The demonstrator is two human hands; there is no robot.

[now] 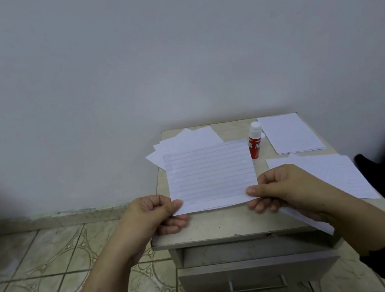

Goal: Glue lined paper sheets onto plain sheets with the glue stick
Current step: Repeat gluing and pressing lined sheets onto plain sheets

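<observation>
Head view. Lined sheet (211, 177) held above the table (224, 226), lined face up, a second paper edge just visible beneath its near edge. Left hand (157, 214) pinching the near left corner, thumb on top, fingers curled under. Right hand (279, 189) pinching the near right corner in the same manner.

Glue stick (254, 139) upright on the table behind the sheet's far right corner, red body, white cap on. Fanned plain sheets (185, 141) at the far left of the table, partly hidden by the held sheet. Neat stack (290, 133) at the far right, just beside the glue stick. Further sheets (329, 172) at the near right, passing under the right wrist and overhanging the table edge.

Drawer (259, 274) below the tabletop, pulled slightly out. Patterned tile floor (54, 268) to the left; plain wall (171, 48) behind.
</observation>
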